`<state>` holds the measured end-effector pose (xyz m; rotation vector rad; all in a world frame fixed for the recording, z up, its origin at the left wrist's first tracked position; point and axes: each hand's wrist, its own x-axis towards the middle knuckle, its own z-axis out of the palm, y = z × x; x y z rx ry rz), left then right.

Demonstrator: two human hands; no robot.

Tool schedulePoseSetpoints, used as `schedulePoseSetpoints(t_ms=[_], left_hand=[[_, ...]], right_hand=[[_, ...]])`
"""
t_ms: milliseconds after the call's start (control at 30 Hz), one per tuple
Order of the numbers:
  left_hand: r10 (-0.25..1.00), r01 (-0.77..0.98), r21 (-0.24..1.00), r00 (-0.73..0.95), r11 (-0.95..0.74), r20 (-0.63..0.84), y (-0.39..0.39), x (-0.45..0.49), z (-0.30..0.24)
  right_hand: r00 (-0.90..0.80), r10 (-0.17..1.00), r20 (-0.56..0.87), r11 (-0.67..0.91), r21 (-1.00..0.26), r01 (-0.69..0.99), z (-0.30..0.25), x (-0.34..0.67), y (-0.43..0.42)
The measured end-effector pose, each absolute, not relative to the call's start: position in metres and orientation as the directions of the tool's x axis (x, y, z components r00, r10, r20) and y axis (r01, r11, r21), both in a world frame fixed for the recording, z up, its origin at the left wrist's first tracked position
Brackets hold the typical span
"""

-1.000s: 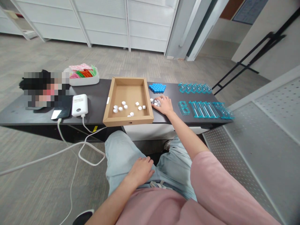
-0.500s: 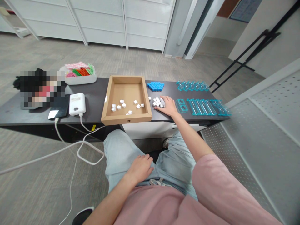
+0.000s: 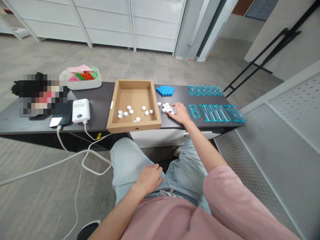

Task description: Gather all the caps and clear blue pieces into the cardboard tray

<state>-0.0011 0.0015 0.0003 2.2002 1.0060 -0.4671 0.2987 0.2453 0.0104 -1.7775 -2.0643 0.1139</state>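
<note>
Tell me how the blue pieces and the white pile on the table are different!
Colour: the blue pieces are bright blue, while the white pile is white.
Neatness: the blue pieces sit packed in a tidy block; the white pile looks looser.
Place: the blue pieces are farther from the person, and the white pile is nearer, right by the right hand.
Both are on the dark table.

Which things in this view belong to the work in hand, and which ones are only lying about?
Seemingly in the work:
right hand, at the loose white pieces
cardboard box, holding more white pieces
probably the blue pieces and teal parts, neatly laid out

Seemingly just lying about:
white power bank and dark flat device, both cabled
basket of coloured strips
</note>
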Motion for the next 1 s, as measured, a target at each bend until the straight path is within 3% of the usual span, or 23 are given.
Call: schedulePoseSetpoints(t_ms=[367,1000], left_hand=[[0.522,0.765,0.423,0.642,-0.486,-0.561,0.001,0.000,0.000],[0.522,0.749,0.429,0.661,-0.505,-0.539,-0.001,0.001,-0.005]], right_hand=[[-0.018,0.972,0.233,0.088,-0.295,0.951,0.014,0.291,0.244],[-0.067,0.956,0.284,0.166,-0.339,0.926,0.009,0.296,0.259]])
